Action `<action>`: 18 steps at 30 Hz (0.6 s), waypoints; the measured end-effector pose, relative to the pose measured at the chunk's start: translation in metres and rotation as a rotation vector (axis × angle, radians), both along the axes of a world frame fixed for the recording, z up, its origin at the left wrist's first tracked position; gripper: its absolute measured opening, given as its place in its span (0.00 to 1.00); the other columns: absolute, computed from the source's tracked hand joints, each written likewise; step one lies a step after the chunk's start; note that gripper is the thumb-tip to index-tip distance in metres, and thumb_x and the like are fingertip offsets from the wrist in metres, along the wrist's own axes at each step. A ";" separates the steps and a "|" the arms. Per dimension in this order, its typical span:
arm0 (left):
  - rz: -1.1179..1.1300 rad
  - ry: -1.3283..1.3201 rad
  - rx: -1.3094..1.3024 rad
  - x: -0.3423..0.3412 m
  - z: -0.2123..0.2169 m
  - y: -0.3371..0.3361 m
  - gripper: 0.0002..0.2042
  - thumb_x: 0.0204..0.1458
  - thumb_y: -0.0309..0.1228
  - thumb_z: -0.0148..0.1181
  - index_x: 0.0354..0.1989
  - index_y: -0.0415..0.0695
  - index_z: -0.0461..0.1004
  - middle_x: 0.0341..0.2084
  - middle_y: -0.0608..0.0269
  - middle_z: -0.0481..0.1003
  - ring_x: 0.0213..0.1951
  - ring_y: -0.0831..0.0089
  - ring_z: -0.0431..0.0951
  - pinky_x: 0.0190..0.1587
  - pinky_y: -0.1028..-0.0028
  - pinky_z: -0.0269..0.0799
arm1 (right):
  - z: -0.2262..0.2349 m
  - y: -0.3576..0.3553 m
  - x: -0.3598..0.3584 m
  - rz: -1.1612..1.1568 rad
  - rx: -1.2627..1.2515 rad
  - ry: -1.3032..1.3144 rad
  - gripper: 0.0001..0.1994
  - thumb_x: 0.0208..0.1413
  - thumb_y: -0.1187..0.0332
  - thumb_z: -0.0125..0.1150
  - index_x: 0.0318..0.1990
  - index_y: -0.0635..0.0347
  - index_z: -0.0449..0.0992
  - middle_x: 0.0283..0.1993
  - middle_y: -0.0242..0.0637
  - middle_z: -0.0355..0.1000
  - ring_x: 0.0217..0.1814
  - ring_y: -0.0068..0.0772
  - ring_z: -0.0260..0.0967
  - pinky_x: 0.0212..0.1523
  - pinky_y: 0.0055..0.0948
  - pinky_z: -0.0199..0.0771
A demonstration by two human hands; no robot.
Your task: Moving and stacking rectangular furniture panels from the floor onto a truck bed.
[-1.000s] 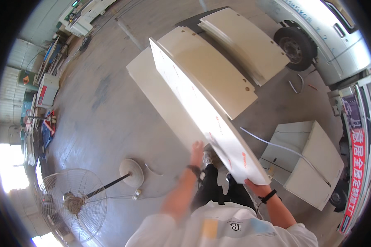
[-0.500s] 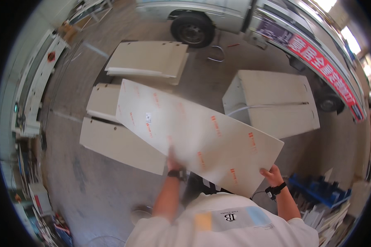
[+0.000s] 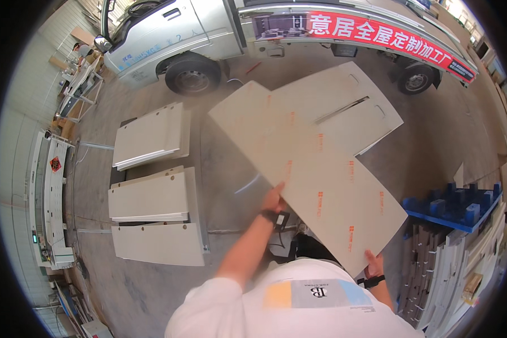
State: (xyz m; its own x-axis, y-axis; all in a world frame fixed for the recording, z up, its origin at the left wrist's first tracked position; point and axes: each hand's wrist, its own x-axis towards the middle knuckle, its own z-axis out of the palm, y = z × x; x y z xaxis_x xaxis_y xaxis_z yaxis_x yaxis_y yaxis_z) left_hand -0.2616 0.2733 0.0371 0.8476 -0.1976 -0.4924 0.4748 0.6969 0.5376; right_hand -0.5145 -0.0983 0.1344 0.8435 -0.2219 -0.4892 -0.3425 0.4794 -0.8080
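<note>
A long pale panel (image 3: pixel 315 163) with orange printed marks stretches away from me at a slant, held in both hands. My left hand (image 3: pixel 274 200) is closed on its left long edge, with the fingers partly hidden beneath. On the near right edge, my right hand (image 3: pixel 373 265) grips close to the corner, thumb on top. The panel's far part overlaps, in view, a stack of beige boards (image 3: pixel 355 101) with a dark slot between them; whether the two touch I cannot tell.
Stacks of beige boards with round holes (image 3: pixel 152 135) lie on the left, more boards (image 3: pixel 158 242) nearer. A truck (image 3: pixel 208 39) with a red banner stands across the back. At right, a blue plastic pallet (image 3: pixel 456 208) tops upright panels. Another person (image 3: pixel 84 52) is far left.
The panel has swung clockwise, its far end moving right over the right-hand board stack. My view has turned right, so the left stacks appear further left. Both hands keep their hold.
</note>
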 end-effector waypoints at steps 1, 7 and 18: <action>-0.036 0.002 0.077 0.011 0.003 -0.014 0.18 0.64 0.29 0.51 0.61 0.37 0.66 0.52 0.54 0.76 0.52 0.64 0.78 0.52 0.67 0.76 | -0.002 -0.003 -0.002 -0.039 0.030 -0.071 0.35 0.50 0.64 0.75 0.64 0.66 0.65 0.62 0.41 0.69 0.61 0.39 0.69 0.63 0.38 0.68; -0.416 -0.030 0.381 0.008 0.002 -0.062 0.16 0.62 0.33 0.55 0.54 0.37 0.74 0.43 0.54 0.81 0.42 0.69 0.82 0.44 0.73 0.78 | -0.051 -0.043 0.024 -0.027 -0.302 0.231 0.30 0.54 0.57 0.72 0.56 0.72 0.71 0.52 0.39 0.74 0.50 0.32 0.73 0.50 0.33 0.75; 0.036 0.481 0.331 -0.229 -0.166 0.135 0.13 0.61 0.35 0.55 0.49 0.43 0.77 0.38 0.55 0.80 0.40 0.67 0.82 0.42 0.69 0.78 | -0.134 -0.068 0.105 0.615 -0.591 0.517 0.13 0.59 0.57 0.61 0.38 0.58 0.77 0.32 0.35 0.78 0.27 0.26 0.73 0.23 0.26 0.71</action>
State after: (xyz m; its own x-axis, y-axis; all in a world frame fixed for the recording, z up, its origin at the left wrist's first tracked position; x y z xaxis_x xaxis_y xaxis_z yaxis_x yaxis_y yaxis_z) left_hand -0.4905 0.4086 -0.1291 0.5166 0.0565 -0.8544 0.6988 0.5488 0.4588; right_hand -0.4093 -0.1667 0.0008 0.6083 -0.1443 -0.7805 -0.7731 -0.3305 -0.5414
